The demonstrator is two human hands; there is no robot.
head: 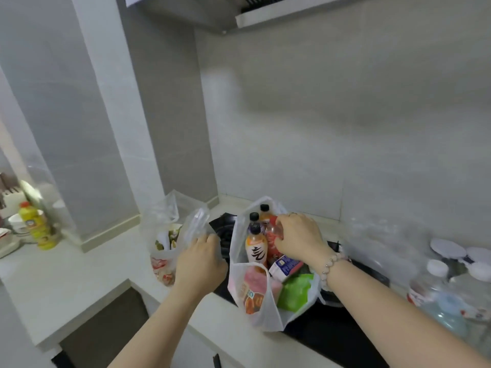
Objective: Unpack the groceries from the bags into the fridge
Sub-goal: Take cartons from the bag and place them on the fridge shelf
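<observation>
The white bag (249, 309) stands open on the black hob (332, 333), its packets packed low at 6 o'clock so the bottles stay upright behind them. At its 9 o'clock the left hand (202, 261) lies against the plastic, probably to steady it, though I cannot tell whether it pinches anything. At 1 o'clock the right hand (300, 237) curls round the red bottle (269, 236), seemingly to lift it. Farther off, at 10 o'clock, a clear bag (164, 235) waits; no fridge shows.

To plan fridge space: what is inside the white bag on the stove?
Drink bottles, a white carton, a green packet, pink packets. The right hand grips the red bottle. Anything underneath is covered.
</observation>
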